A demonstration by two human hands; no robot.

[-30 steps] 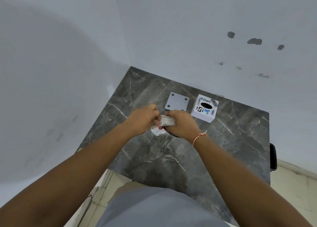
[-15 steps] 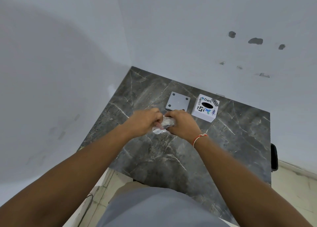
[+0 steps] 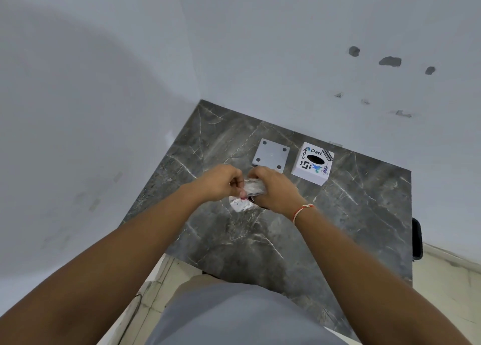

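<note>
Both my hands meet above the middle of the dark marble table (image 3: 338,214). My left hand (image 3: 221,182) and my right hand (image 3: 276,189) each pinch a small crinkled clear plastic packet (image 3: 253,187) held between them. A white part of the packet with red marks (image 3: 240,204) hangs below the fingers. What the packet holds is hidden by my fingers.
A grey square plate with four corner holes (image 3: 270,156) lies flat just beyond my hands. To its right stands a white box with stickers and a dark oval opening (image 3: 312,166). White walls close the table's left and far sides. A black object (image 3: 416,239) sits at the right edge.
The packet has been worked between my fingers and its shape has changed; a white flap now hangs lower. Both hands stay in nearly the same place.
</note>
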